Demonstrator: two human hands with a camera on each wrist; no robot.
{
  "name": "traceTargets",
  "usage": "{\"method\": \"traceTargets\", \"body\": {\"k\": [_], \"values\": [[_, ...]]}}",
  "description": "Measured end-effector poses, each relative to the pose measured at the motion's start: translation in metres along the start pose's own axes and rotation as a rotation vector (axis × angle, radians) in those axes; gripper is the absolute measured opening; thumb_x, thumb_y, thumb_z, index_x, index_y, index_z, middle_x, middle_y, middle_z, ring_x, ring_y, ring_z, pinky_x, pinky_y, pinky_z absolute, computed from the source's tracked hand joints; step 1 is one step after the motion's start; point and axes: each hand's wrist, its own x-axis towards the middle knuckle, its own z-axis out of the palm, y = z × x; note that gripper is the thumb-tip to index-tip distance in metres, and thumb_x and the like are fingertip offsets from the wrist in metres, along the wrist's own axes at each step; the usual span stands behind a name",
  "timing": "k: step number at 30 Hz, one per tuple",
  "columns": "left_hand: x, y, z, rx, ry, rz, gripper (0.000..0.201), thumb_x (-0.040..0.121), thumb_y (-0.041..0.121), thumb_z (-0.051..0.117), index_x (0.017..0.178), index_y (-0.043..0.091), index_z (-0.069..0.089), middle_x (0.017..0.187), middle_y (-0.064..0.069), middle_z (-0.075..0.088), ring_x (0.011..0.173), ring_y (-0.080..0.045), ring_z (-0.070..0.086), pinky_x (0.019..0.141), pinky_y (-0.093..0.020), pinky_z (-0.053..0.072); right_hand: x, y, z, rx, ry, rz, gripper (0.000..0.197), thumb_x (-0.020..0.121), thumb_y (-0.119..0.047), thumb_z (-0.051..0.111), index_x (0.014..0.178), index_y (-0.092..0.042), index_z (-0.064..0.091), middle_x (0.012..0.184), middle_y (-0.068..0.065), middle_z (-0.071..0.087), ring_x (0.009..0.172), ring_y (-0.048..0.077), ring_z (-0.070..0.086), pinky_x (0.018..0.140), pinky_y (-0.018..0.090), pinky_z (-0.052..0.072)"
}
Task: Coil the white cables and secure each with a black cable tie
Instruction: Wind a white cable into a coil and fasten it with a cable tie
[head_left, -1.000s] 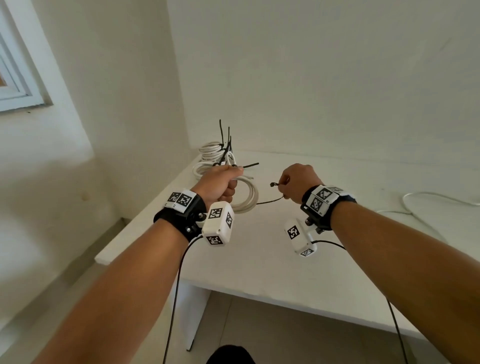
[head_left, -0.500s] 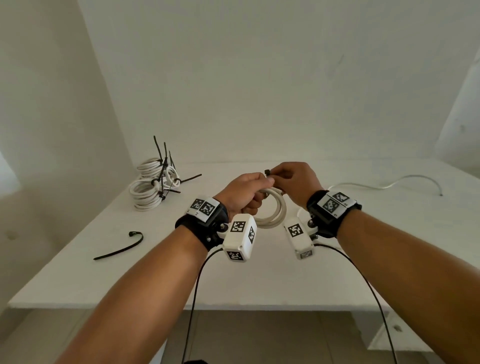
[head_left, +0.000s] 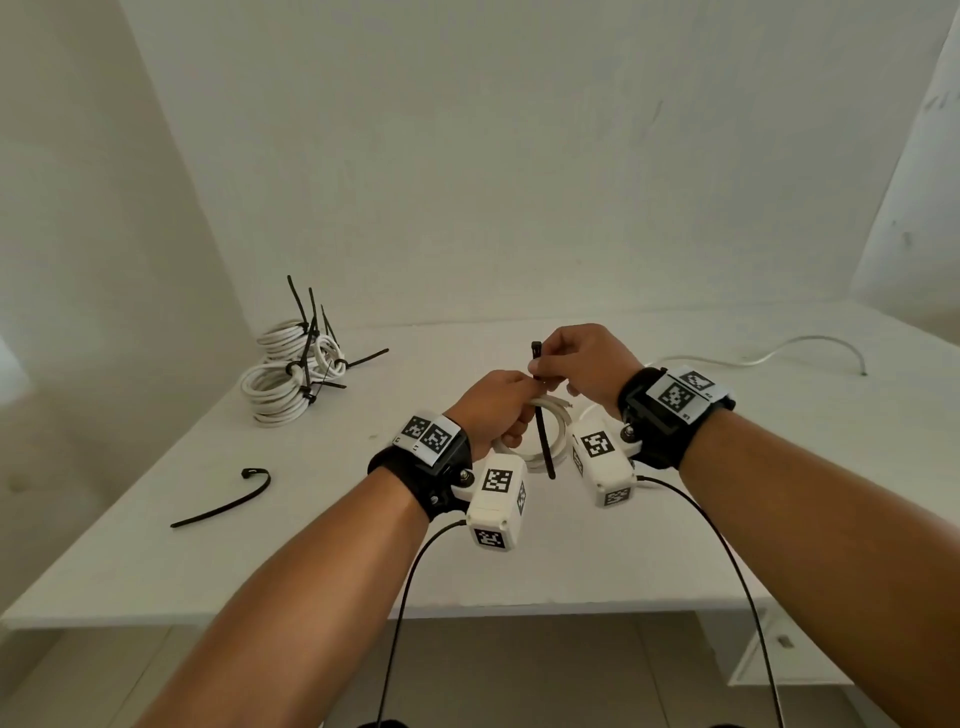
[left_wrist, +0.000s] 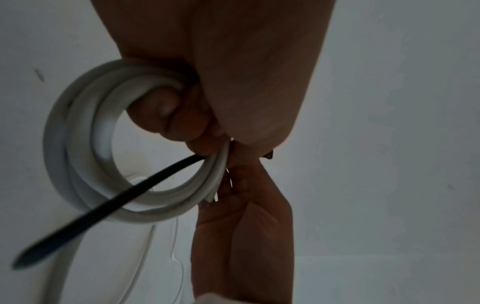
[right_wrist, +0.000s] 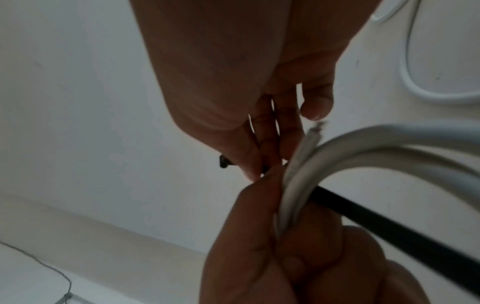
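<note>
My left hand (head_left: 498, 408) grips a small coil of white cable (head_left: 553, 436) above the middle of the white table (head_left: 311, 561); the coil (left_wrist: 78, 156) hangs below my curled fingers. A black cable tie (head_left: 543, 426) runs down through the coil's loop (left_wrist: 103, 205). My right hand (head_left: 582, 364) pinches the tie just below its head (head_left: 536, 349), right against the left hand. In the right wrist view the tie (right_wrist: 389, 224) passes behind the cable (right_wrist: 337, 152).
A stack of white coils bound with black ties (head_left: 291, 376) sits at the table's back left. A loose black tie (head_left: 223, 501) lies near the left edge. An uncoiled white cable (head_left: 779, 353) trails across the back right. Wrist camera leads hang below the table's front edge.
My head turned right, shifting the stack of coils leftwards in view. My hands came together, and the tie now stands upright through the coil, with its head above my fingers.
</note>
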Motion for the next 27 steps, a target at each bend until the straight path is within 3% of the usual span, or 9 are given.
{"method": "traceTargets", "body": {"k": [2, 7, 10, 13, 16, 18, 22, 25, 27], "values": [[0.001, -0.001, 0.000, 0.011, 0.017, 0.011, 0.012, 0.097, 0.018, 0.049, 0.095, 0.009, 0.057, 0.048, 0.006, 0.037, 0.041, -0.010, 0.026, 0.040, -0.020, 0.024, 0.000, 0.000, 0.000, -0.050, -0.002, -0.019, 0.013, 0.082, -0.015, 0.077, 0.080, -0.010, 0.065, 0.072, 0.004, 0.069, 0.060, 0.011, 0.059, 0.056, 0.019, 0.043], [0.007, 0.006, -0.016, -0.129, 0.124, -0.017, 0.029, 0.095, 0.009, 0.042, 0.066, 0.014, 0.040, 0.049, 0.003, 0.030, 0.038, -0.010, 0.022, 0.040, -0.020, 0.023, -0.009, -0.003, 0.000, -0.282, -0.047, -0.183, 0.022, 0.085, -0.037, 0.073, 0.098, -0.027, 0.059, 0.103, -0.011, 0.064, 0.086, 0.006, 0.062, 0.072, 0.020, 0.048], [0.011, 0.010, -0.030, -0.178, 0.206, -0.033, 0.030, 0.094, 0.009, 0.043, 0.064, 0.013, 0.043, 0.047, 0.003, 0.032, 0.036, -0.012, 0.025, 0.039, -0.020, 0.027, -0.016, -0.001, -0.002, -0.352, -0.106, -0.267, 0.042, 0.075, -0.044, 0.081, 0.105, -0.029, 0.056, 0.115, -0.010, 0.055, 0.103, 0.006, 0.054, 0.077, 0.019, 0.041], [0.014, 0.011, -0.039, -0.220, 0.252, -0.046, 0.029, 0.094, 0.011, 0.045, 0.065, 0.011, 0.047, 0.043, 0.004, 0.035, 0.034, -0.013, 0.028, 0.038, -0.019, 0.030, -0.019, -0.001, -0.001, -0.544, -0.171, -0.372, 0.054, 0.059, -0.056, 0.082, 0.103, -0.035, 0.058, 0.113, -0.012, 0.047, 0.105, 0.007, 0.045, 0.088, 0.020, 0.039], [0.014, 0.010, -0.042, -0.240, 0.261, -0.057, 0.032, 0.092, 0.008, 0.045, 0.060, 0.011, 0.048, 0.046, 0.002, 0.036, 0.034, -0.013, 0.031, 0.038, -0.019, 0.032, -0.018, 0.000, 0.005, -0.571, -0.152, -0.511, 0.025, 0.074, -0.030, 0.079, 0.096, -0.024, 0.068, 0.096, -0.009, 0.057, 0.088, 0.009, 0.052, 0.080, 0.025, 0.045], [0.013, 0.006, -0.042, -0.243, 0.241, -0.075, 0.032, 0.093, 0.008, 0.044, 0.061, 0.012, 0.046, 0.048, 0.002, 0.034, 0.035, -0.012, 0.029, 0.038, -0.019, 0.031, -0.018, 0.000, 0.006, -0.513, -0.077, -0.582, 0.009, 0.081, -0.012, 0.073, 0.089, -0.017, 0.072, 0.082, -0.008, 0.063, 0.074, 0.007, 0.057, 0.071, 0.017, 0.045], [0.006, -0.003, -0.029, -0.121, 0.114, -0.107, 0.021, 0.098, 0.015, 0.043, 0.077, 0.015, 0.043, 0.051, 0.003, 0.041, 0.040, -0.009, 0.026, 0.038, -0.019, 0.026, -0.016, -0.009, 0.006, -0.438, 0.047, -0.534, 0.005, 0.086, -0.011, 0.071, 0.087, -0.016, 0.073, 0.086, -0.005, 0.069, 0.075, 0.008, 0.063, 0.067, 0.006, 0.041], [0.000, -0.004, -0.019, 0.047, 0.087, -0.052, 0.012, 0.096, 0.014, 0.044, 0.086, 0.014, 0.050, 0.061, -0.002, 0.046, 0.044, -0.011, 0.029, 0.041, -0.021, 0.025, -0.013, -0.011, 0.006, -0.447, -0.001, -0.497, 0.005, 0.086, -0.012, 0.072, 0.088, -0.017, 0.072, 0.103, -0.009, 0.067, 0.078, 0.006, 0.064, 0.066, 0.006, 0.042], [0.000, -0.004, -0.017, 0.084, 0.076, -0.031, 0.012, 0.095, 0.012, 0.043, 0.092, 0.012, 0.055, 0.068, -0.006, 0.048, 0.045, -0.012, 0.031, 0.042, -0.022, 0.026, -0.014, -0.010, 0.006, -0.465, -0.040, -0.454, 0.005, 0.088, -0.014, 0.070, 0.091, -0.018, 0.072, 0.094, -0.010, 0.070, 0.076, -0.002, 0.062, 0.066, 0.008, 0.043]]}}
